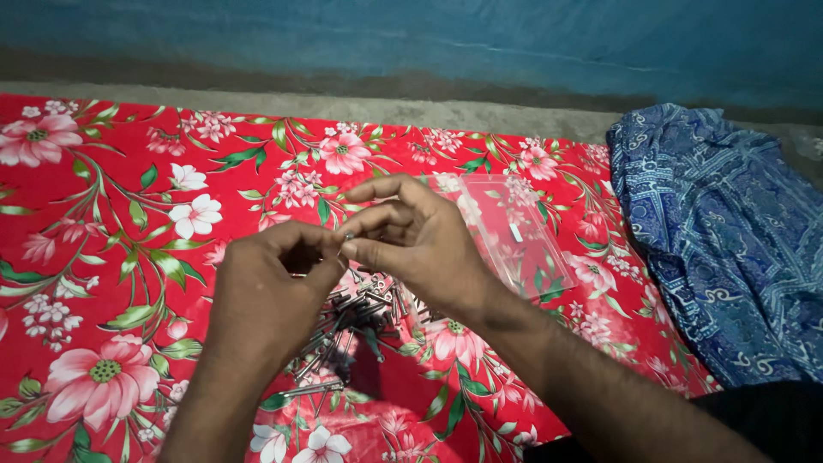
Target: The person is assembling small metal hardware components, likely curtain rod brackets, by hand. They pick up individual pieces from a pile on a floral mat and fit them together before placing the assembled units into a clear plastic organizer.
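My left hand (pixel 266 291) and my right hand (pixel 416 244) meet fingertip to fingertip above a red flowered cloth (pixel 111 257). Between the pinched fingers sits a small metal piece (pixel 345 237), mostly hidden, so I cannot tell which hand carries it. Under the hands lies a pile of several grey metal bolts (pixel 356 330), partly covered by my left hand. A clear plastic bag (pixel 519 236) lies just right of my right hand.
A crumpled blue patterned cloth (pixel 729 240) lies at the right edge of the red cloth. Beyond the red cloth runs a strip of grey floor (pixel 429 111) and a blue wall (pixel 429 39).
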